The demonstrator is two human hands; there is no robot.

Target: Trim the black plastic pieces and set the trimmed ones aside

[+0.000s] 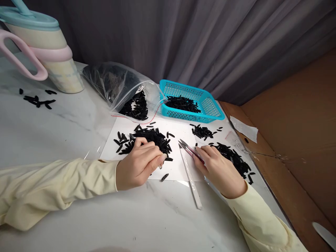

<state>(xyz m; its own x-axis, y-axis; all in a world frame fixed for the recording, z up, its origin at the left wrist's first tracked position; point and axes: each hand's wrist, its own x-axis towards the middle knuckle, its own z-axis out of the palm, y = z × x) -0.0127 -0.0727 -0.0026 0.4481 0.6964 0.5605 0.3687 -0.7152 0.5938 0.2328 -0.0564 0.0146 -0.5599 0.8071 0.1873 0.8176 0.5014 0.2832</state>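
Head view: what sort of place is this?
Probably a small handwork station: a marble-patterned tabletop before a gray curtain, with piles of black pieces and a pointed tool in the right hand.

Pale, creamy yellow on the left sleeve (60,185), long and loose, soft creases bunching all along the forearm, down to a plain straight cuff (116,175) and a bare left hand (140,162). Across to the right sleeve (259,217), same yellow, roomy too, fold lines showing, right hand (222,171) bare as well.
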